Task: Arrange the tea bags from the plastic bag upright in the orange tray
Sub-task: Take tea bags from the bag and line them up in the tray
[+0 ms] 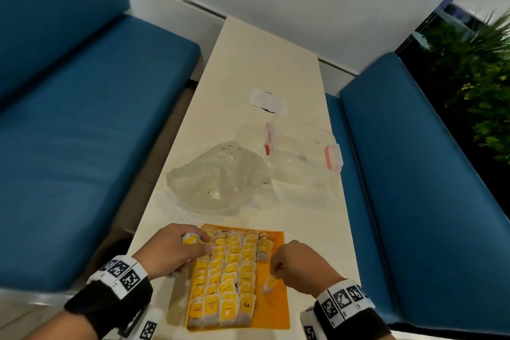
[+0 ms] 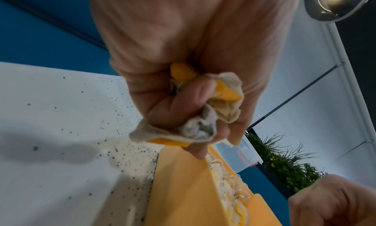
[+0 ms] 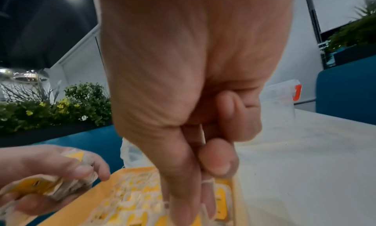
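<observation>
The orange tray (image 1: 271,309) lies at the table's near edge, its left and middle filled with rows of upright yellow-tagged tea bags (image 1: 226,279). My left hand (image 1: 198,243) hovers over the tray's far left corner and grips a bunch of tea bags (image 2: 203,108). My right hand (image 1: 276,268) is over the tray's bare right strip and pinches one tea bag (image 1: 269,284) that hangs just above the tray floor. In the right wrist view thumb and forefinger (image 3: 215,163) are pressed together on it. The crumpled clear plastic bag (image 1: 220,176) lies beyond the tray.
A clear plastic box (image 1: 303,152) with red clasps stands behind the bag on the right. A white label (image 1: 267,99) lies farther back. Tea dust speckles the table (image 2: 71,117). Blue benches (image 1: 82,119) flank the narrow table, and green plants (image 1: 483,63) stand at the right.
</observation>
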